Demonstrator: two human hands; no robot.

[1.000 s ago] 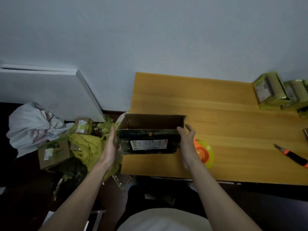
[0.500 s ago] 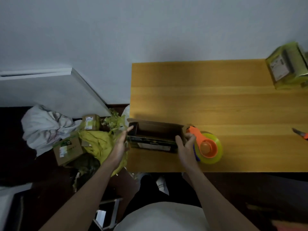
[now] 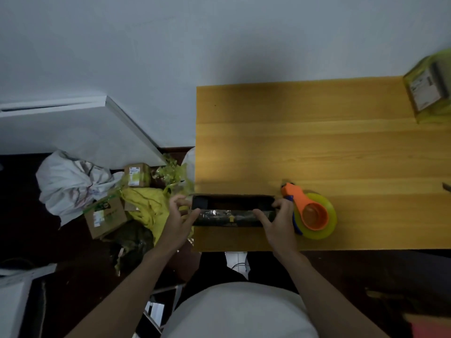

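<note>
a pale, smooth shirt front fills the bottom edge, and two bare forearms run up from it to the table's near edge. the left hand (image 3: 179, 222) curls round the left end of a long, low cardboard box (image 3: 231, 211), thumb on its glossy front face and fingers hooked over the end wall. the right hand (image 3: 278, 222) grips the right end the same way, thumb laid along the front and fingers bent over the rim. the box is open-topped, dark inside, its front wrapped in shiny dark printed film with a small yellow arrow; it sits on the near left corner of the wooden table (image 3: 317, 147), whose top is smooth, honey-coloured planks. just beside the right hand rests a tape dispenser (image 3: 311, 212), an orange plastic handle over a round yellow-green roll. on the dark floor to the left lie a small brown carton (image 3: 105, 217), crumpled yellow cloth (image 3: 146, 206) and a rumpled white bag (image 3: 70, 181). at the far right edge a box in yellow-green wrap (image 3: 429, 86) stands on the table, against the plain matte wall (image 3: 170, 45).
</note>
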